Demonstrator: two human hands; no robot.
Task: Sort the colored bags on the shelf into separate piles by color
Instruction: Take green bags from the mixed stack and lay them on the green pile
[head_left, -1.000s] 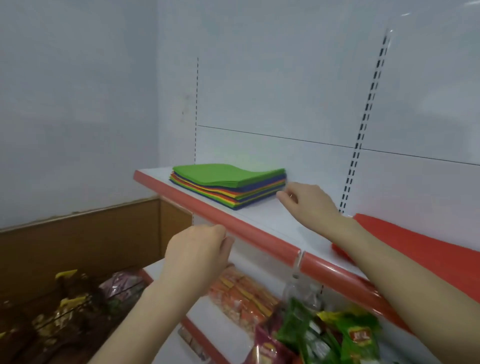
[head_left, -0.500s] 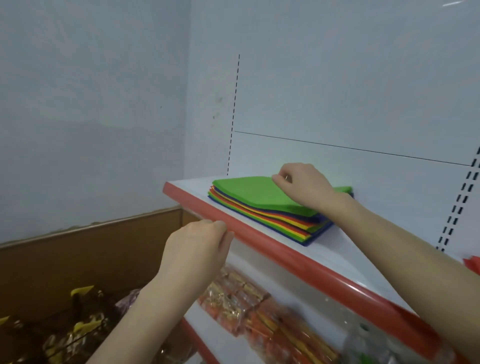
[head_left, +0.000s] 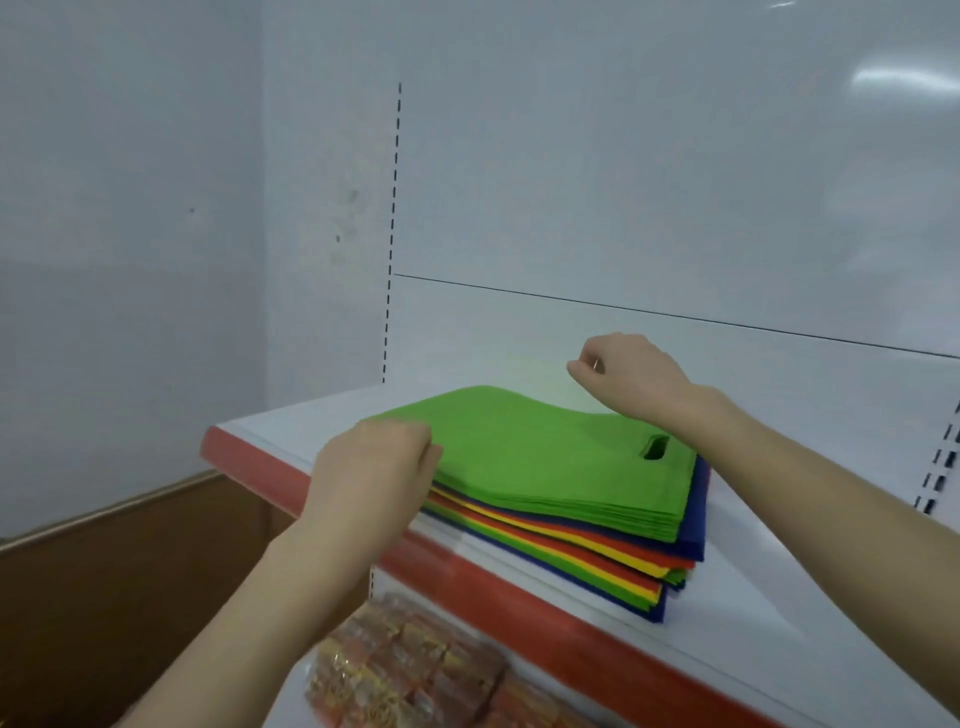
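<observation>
A stack of flat fabric bags (head_left: 582, 545) in green, blue, red, yellow and orange lies on the white metal shelf (head_left: 753, 639), just behind its red front strip (head_left: 519, 587). Topmost is a thick layer of bright green bags (head_left: 519, 452), with an oval handle cut-out (head_left: 655, 448) near their right end.

The left hand (head_left: 371, 473) is at the near left corner of the stack, knuckles toward the camera and fingers curled in against the green edge. It may be pinching that layer, but the fingertips are hidden and I cannot tell.

The right hand (head_left: 628, 374) hovers above the far side of the stack, clear of it, fingers curled together with the thumb against the forefinger, gripping nothing.

On the shelf below lie clear packets of orange snacks (head_left: 405, 670).
</observation>
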